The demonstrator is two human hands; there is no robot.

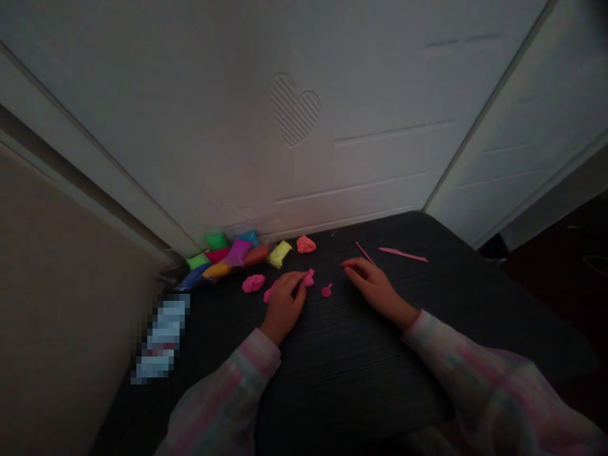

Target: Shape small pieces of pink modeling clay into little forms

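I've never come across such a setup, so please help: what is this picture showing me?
There is no machine, just a person's left hand and right hand, both bare. The picture comes from a camera worn on the head, looking forward and down. On the dark table lie coloured packets, an orange lump, pink lumps and two thin pink sticks. The left hand touches a small pink piece; whether it grips it is unclear. The right hand holds nothing I can make out.

A home, it seems: white panel (228, 133) embossed with hearts (295, 113), black wood-grain table (327, 364), bright packets of modelling clay (238, 252).
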